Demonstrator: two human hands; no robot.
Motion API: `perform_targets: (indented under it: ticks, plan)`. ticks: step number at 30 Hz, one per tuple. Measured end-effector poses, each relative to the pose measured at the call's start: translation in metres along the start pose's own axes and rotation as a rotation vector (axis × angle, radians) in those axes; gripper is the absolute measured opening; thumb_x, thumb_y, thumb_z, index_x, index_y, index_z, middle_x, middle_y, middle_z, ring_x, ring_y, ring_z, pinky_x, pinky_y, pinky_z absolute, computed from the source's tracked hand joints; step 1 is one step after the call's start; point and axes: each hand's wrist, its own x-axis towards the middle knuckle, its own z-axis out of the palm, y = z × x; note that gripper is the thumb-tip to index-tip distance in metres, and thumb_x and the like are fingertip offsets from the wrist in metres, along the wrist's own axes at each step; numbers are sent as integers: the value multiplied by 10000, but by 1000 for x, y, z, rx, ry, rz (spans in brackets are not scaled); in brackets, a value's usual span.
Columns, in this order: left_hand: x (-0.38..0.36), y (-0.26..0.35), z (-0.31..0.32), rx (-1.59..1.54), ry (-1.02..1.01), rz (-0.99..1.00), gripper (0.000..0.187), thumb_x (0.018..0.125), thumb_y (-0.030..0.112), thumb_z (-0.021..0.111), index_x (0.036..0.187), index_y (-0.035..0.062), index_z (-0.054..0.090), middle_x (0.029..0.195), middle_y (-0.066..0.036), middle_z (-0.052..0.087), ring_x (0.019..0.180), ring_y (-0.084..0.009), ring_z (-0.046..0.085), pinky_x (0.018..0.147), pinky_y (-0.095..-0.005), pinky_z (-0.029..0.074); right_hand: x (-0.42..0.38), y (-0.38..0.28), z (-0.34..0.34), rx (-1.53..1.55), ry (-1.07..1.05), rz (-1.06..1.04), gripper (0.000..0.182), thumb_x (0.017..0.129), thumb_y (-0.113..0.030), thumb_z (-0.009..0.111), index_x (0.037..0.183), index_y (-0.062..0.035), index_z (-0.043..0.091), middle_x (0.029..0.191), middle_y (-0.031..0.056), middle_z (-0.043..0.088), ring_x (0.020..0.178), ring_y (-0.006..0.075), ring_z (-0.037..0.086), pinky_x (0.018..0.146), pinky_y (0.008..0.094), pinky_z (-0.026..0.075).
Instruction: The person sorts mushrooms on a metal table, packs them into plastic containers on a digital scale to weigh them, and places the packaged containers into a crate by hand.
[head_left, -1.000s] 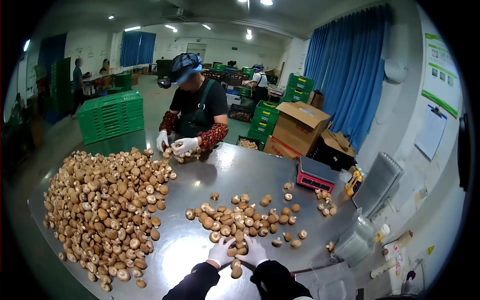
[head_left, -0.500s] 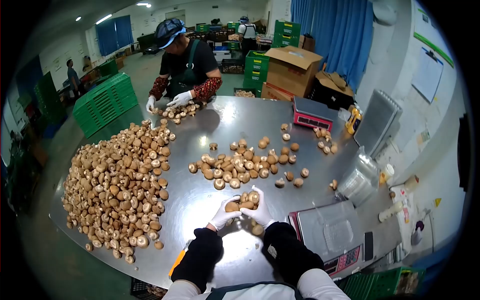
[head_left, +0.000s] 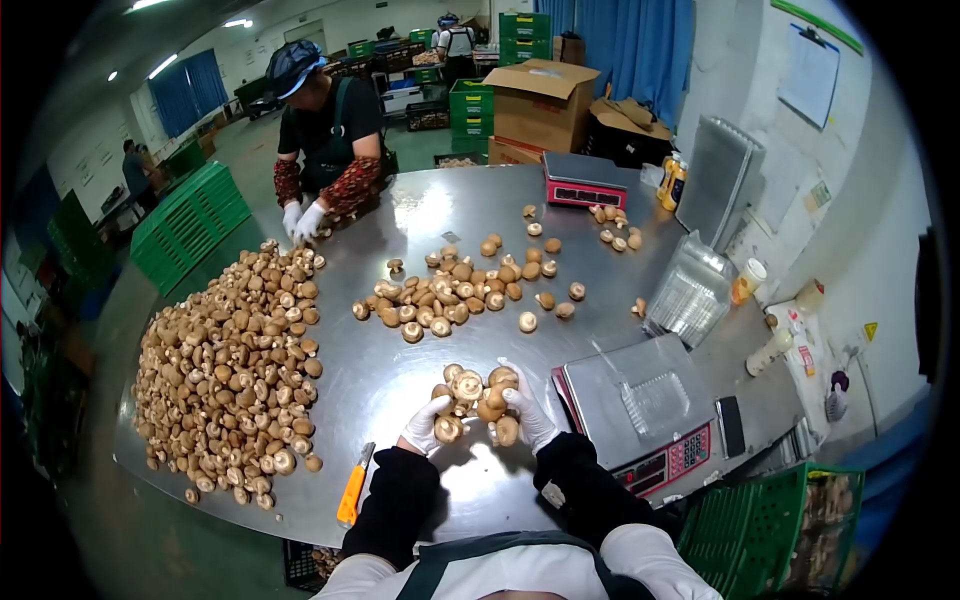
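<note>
Between my two white-gloved hands is a cluster of brown shiitake mushrooms (head_left: 478, 398), held just above the steel table (head_left: 345, 400). My left hand (head_left: 426, 424) cups the cluster from the left. On the other side my right hand (head_left: 532, 416) closes round the mushrooms there. Beyond them lies a loose group of mushrooms (head_left: 440, 297). To the right of my right hand sits a red-edged weighing scale (head_left: 600, 400) with a clear plastic tray (head_left: 655, 400) on its plate. An orange utility knife (head_left: 352, 490) rests left of my left forearm.
A large mushroom heap (head_left: 230, 380) covers the table's left side. Across the table a co-worker (head_left: 330, 140) in white gloves handles mushrooms beside green crates (head_left: 190, 225). A second scale (head_left: 585, 182), stacked clear trays (head_left: 692, 288) and a cardboard box (head_left: 540, 105) stand farther off.
My hands have spread farther apart, with more mushrooms showing between them. The co-worker's hands have moved together near the heap, and the small pile there is gone from sight. My view has shifted.
</note>
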Motion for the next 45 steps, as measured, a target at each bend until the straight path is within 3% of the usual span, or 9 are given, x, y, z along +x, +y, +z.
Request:
perform_targets:
  ticks: [15, 20, 24, 26, 30, 32, 34, 36, 45]
  plan:
    - [81, -107, 219, 730, -447, -41, 647, 777, 138, 719, 1337, 28, 413, 1163, -65, 567, 949, -113, 572, 769, -229, 498, -140, -163, -95, -838, 364, -508, 700, 754, -195, 709, 1345, -75, 355, 1182, 117, 448, 1104, 220, 458, 976, 337, 378]
    - [156, -191, 242, 624, -449, 140, 580, 785, 177, 728, 1288, 32, 476, 1115, -31, 597, 1002, -113, 554, 868, -261, 464, -130, -189, -195, -639, 390, -519, 607, 804, -96, 624, 1338, -40, 343, 1181, 130, 453, 1066, 204, 496, 866, 315, 476]
    - [184, -222, 232, 1215, -252, 664, 675, 743, 242, 752, 1310, 33, 451, 1176, -132, 589, 1077, -216, 551, 939, -321, 416, -104, -174, -272, -783, 460, -549, 615, 791, -121, 579, 1341, -4, 331, 1347, 167, 381, 1228, 272, 374, 1062, 359, 265]
    - [196, -225, 224, 1076, -306, 571, 686, 746, 280, 740, 1311, 26, 446, 1177, -173, 584, 1077, -245, 556, 938, -330, 407, -104, -167, -278, -799, 452, -542, 622, 792, -116, 566, 1347, 5, 314, 1338, 168, 369, 1233, 277, 363, 1062, 360, 261]
    - [168, -211, 229, 1138, -320, 535, 677, 778, 305, 713, 1311, -11, 441, 1145, -183, 593, 1052, -257, 568, 910, -326, 420, -116, -152, -241, -885, 505, -706, 580, 811, -105, 587, 1332, 4, 357, 1307, 181, 421, 1196, 262, 434, 1014, 348, 342]
    - [156, -208, 221, 1264, -313, 552, 712, 783, 336, 703, 1360, 41, 407, 1203, -188, 507, 1122, -321, 496, 975, -359, 375, -116, -128, -246, -599, 484, -602, 534, 855, -116, 598, 1339, -67, 378, 1119, 121, 537, 787, 182, 548, 656, 299, 479]
    - [147, -204, 214, 1320, -337, 457, 728, 797, 397, 678, 1388, 90, 385, 1275, -184, 412, 1212, -330, 398, 1024, -369, 318, -116, -122, -256, -735, 480, -543, 643, 832, -107, 634, 1379, -52, 301, 1152, 127, 512, 796, 174, 536, 625, 270, 470]
    - [144, -198, 207, 1332, -351, 282, 622, 873, 405, 602, 1393, 138, 390, 1308, -159, 350, 1245, -312, 339, 1046, -354, 287, -123, -131, -229, -1270, 387, -1067, 606, 838, -69, 619, 1362, -21, 319, 1130, 149, 533, 758, 168, 560, 619, 271, 483]
    - [124, -198, 213, 1651, -376, 455, 496, 750, 129, 621, 1227, 138, 488, 1046, -166, 525, 1036, -378, 487, 903, -403, 400, -136, -126, -198, -1123, 377, -553, 449, 849, -74, 595, 1268, -17, 446, 1142, 153, 566, 946, 209, 554, 805, 332, 448]
